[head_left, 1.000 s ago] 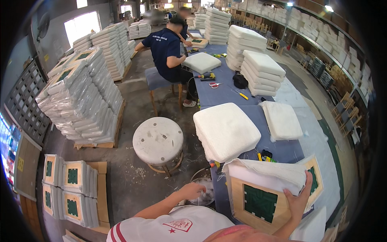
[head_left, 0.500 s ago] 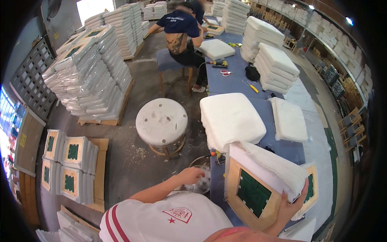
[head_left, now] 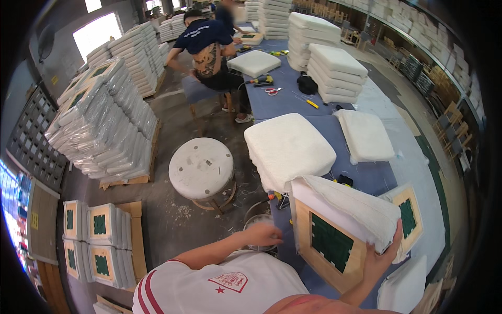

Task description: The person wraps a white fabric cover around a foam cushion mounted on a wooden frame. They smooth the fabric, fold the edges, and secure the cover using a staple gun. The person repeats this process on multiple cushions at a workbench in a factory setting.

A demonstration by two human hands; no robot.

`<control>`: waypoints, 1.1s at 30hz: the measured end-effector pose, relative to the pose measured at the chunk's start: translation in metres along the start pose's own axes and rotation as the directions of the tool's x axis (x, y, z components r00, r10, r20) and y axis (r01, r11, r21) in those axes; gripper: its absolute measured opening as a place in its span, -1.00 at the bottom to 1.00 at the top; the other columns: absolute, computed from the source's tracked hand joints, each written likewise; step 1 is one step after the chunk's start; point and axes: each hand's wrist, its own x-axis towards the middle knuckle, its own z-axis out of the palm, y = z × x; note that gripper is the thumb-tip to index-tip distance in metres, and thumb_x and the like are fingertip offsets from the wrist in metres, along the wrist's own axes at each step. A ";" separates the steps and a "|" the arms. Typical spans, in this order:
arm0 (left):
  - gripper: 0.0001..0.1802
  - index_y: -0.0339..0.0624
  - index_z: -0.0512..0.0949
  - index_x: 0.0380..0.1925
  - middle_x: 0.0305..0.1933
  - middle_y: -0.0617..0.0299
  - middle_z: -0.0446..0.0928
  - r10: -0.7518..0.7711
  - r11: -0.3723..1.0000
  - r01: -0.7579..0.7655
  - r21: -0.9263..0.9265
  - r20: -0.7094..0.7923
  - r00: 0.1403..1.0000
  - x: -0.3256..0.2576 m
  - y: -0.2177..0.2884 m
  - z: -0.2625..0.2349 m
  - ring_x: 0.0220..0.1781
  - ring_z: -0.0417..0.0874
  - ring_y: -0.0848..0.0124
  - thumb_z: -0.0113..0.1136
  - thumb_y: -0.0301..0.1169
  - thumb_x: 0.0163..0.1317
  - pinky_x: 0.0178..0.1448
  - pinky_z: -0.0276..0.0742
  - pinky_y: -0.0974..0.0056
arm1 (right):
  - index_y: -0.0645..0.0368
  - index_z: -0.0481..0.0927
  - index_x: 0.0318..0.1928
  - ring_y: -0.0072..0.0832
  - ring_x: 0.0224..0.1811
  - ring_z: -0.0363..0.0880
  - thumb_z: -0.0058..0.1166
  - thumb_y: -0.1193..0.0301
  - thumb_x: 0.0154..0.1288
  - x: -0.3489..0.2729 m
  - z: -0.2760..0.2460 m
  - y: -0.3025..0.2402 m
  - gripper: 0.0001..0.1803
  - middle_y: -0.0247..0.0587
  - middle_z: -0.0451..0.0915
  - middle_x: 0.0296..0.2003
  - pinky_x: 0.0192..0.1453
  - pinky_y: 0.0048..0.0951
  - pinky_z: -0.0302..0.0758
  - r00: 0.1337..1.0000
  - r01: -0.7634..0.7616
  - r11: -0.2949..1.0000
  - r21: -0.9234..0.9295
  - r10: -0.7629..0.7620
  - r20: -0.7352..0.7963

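While grasping tilted white-padded wooden seat panel point(head_left: 334, 238) by corner with right hand point(head_left: 384, 254), hovers with curled left hand point(head_left: 261, 234) near blue-topped table point(head_left: 361, 175); cannot tell whether holding anything there.

We get moderate daylight. Window point(head_left: 97, 37) upper left blown out white; left rim glares bluish. Plastic-wrapped stack point(head_left: 104, 133) glints; floor point(head_left: 159, 222) dimmer. Soft shading on held cushion point(head_left: 355, 205). We see far person's head point(head_left: 228, 6) blurred, green strip point(head_left: 434, 180) bowed, corners black.
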 end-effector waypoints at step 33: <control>-0.61 -0.10 0.76 0.09 0.05 0.12 0.72 0.619 0.668 -0.699 0.256 -0.712 0.330 0.087 0.234 -0.091 -0.02 0.78 0.15 0.56 -0.46 0.24 0.05 0.71 0.12 | 0.16 0.66 0.32 0.08 0.46 0.55 0.30 0.62 0.09 0.051 0.003 -0.036 -0.32 0.07 0.63 0.38 0.63 0.02 0.36 0.877 0.451 0.892 -0.037 -0.435 0.204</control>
